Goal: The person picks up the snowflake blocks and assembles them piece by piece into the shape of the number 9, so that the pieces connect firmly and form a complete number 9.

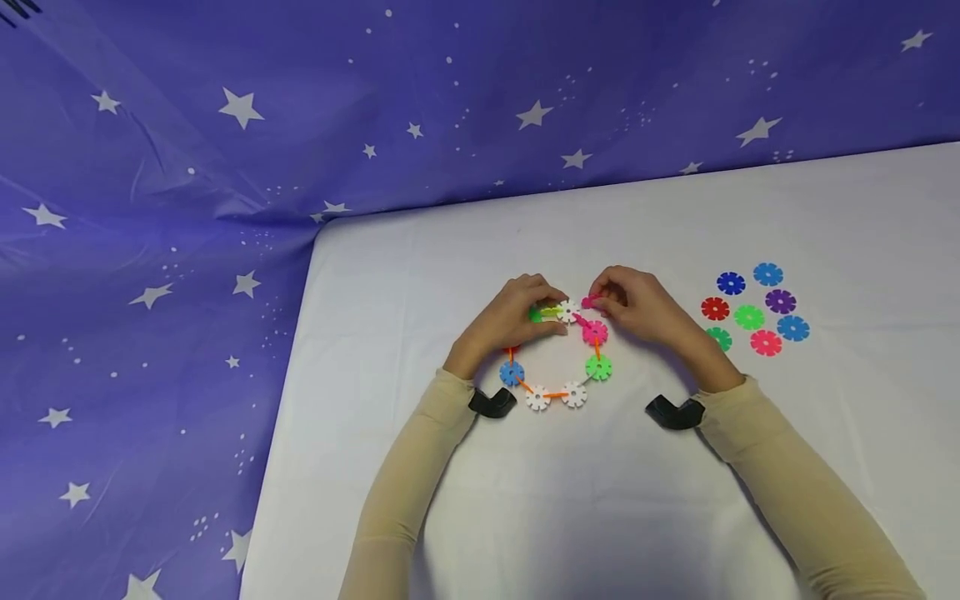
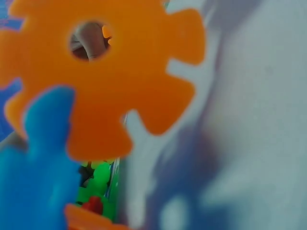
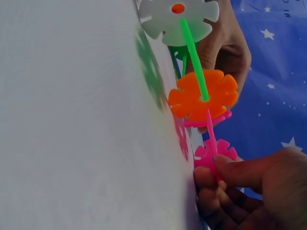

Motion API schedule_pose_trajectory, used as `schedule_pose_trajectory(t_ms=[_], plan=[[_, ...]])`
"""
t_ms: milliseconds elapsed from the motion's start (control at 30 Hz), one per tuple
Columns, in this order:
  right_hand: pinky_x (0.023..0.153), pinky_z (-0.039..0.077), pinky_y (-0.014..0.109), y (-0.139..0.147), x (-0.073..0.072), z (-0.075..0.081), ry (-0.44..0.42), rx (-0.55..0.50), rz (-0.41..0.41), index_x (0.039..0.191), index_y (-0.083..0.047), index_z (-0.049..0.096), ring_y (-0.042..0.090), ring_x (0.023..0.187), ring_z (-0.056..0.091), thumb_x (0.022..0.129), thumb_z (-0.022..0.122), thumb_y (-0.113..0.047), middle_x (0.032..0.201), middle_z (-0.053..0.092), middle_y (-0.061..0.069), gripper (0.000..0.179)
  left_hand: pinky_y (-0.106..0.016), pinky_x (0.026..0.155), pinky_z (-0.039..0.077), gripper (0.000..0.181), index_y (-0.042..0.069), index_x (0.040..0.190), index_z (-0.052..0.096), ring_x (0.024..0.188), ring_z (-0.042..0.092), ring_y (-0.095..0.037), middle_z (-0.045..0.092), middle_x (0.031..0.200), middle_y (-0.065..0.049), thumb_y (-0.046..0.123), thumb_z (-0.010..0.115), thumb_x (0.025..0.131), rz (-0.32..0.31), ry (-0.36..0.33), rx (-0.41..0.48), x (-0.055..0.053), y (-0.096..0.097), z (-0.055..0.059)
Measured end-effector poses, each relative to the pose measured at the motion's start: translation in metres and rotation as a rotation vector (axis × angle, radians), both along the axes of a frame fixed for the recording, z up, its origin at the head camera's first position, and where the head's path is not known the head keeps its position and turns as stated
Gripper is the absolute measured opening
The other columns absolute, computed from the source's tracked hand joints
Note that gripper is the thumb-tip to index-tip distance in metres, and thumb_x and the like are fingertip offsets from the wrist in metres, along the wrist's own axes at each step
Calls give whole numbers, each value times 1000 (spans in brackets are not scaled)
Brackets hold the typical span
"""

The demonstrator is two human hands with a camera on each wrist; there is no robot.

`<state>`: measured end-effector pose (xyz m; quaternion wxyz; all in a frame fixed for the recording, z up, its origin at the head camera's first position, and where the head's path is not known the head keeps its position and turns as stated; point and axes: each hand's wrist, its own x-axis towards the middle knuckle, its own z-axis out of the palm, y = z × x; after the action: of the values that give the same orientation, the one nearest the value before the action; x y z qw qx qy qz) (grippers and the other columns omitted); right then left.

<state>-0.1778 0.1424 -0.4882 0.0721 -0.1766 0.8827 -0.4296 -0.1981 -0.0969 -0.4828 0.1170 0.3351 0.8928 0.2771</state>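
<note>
A ring of notched plastic discs, linked edge to edge, stands on the white table. My left hand [image 1: 513, 315] grips the ring's upper left between fingers and thumb, near a white disc [image 1: 567, 306] and a green disc [image 1: 536, 315] partly covered by fingers. My right hand [image 1: 641, 307] pinches a pink disc [image 3: 204, 153] with thumb and fingertips, just right of the white disc. Below it in the head view is a larger-looking pink disc [image 1: 595, 327] in the ring. An orange disc [image 2: 139, 62] and a blue disc [image 2: 43, 191] fill much of the left wrist view.
Several loose discs lie to the right of my right hand, among them a red disc [image 1: 708, 308], a purple disc [image 1: 781, 295] and a dark blue disc [image 1: 731, 277]. Black wrist mounts [image 1: 492, 405] jut from both sleeves. A purple star-patterned cloth [image 1: 420, 92] borders the table.
</note>
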Motion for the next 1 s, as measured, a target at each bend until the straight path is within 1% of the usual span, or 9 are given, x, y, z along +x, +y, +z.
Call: schedule_pose_trajectory(t_ms=[200,300,467,567,733,767,867,967,1000], plan=[[70,45,29,-2,1,1,-11,46,-4,99,-5,64,21,80,53,92,67,-5,90,62,10,8,-31,95,40,61,15,130,62,100,52,-15,60,106,0,43,81,79,-4,-18,-69,0,-8,12],[69,45,29,-2,1,1,-3,46,-12,100,-5,64,21,78,53,92,66,-6,90,62,10,8,-31,96,42,66,14,132,60,104,53,-17,59,109,-2,42,83,77,10,-57,-81,-1,-15,19],[63,40,27,-1,2,0,73,28,-56,101,-4,60,19,71,48,93,61,-4,82,61,9,8,-31,95,45,68,10,130,60,103,54,-17,58,111,-5,38,86,73,47,-146,-148,-3,-25,27],[62,39,29,-3,2,-1,113,19,-59,111,-4,58,19,68,47,94,56,-1,82,60,9,17,-32,91,45,57,8,123,63,99,54,-18,57,108,-5,35,84,77,32,-157,-190,-3,-26,27],[68,43,38,-7,0,3,152,97,-92,119,-7,58,24,71,52,96,51,-1,86,64,13,25,-30,83,45,40,6,116,64,90,52,-17,57,102,-5,27,77,85,-17,-113,-215,-4,-22,23],[69,43,40,-7,-1,5,145,116,-102,119,-7,59,26,72,52,96,50,-2,86,64,15,25,-30,83,45,40,6,117,63,89,51,-17,57,102,-5,27,77,86,-16,-109,-217,-4,-21,22],[76,47,45,-6,-2,8,97,170,-117,119,-4,60,30,78,55,96,50,-1,96,65,19,26,-29,84,45,44,6,120,63,90,52,-16,58,103,-5,28,77,85,-3,-117,-213,-3,-21,21],[78,48,48,-5,-2,9,39,211,-102,119,-2,61,32,82,54,95,51,-3,101,60,20,26,-30,86,45,43,6,119,63,93,53,-16,59,104,-4,29,77,85,7,-127,-206,-3,-23,22],[78,48,48,-5,-2,9,41,229,-100,118,-2,62,32,84,54,95,52,-4,104,58,20,25,-30,87,45,42,6,118,64,94,53,-16,60,104,-4,29,77,86,7,-126,-200,-3,-24,23]])
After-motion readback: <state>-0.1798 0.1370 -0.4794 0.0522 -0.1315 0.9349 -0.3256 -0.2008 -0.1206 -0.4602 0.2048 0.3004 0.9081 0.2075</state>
